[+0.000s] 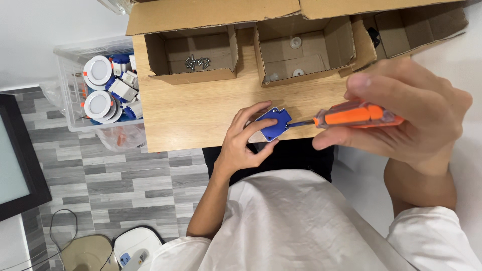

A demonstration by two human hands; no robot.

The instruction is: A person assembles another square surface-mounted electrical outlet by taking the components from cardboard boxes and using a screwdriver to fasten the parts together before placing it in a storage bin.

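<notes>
My left hand grips a small blue plastic box with a white underside, held at the near edge of the wooden table. My right hand holds an orange and clear screwdriver, whose dark shaft points left with its tip at the blue box's right side. Both hands are above my lap, just in front of my white shirt.
Three open cardboard boxes stand along the table's back: the left box holds several screws, the middle box small clear pieces, the right one a dark item. A clear plastic bin of round white lamps and blue boxes sits left.
</notes>
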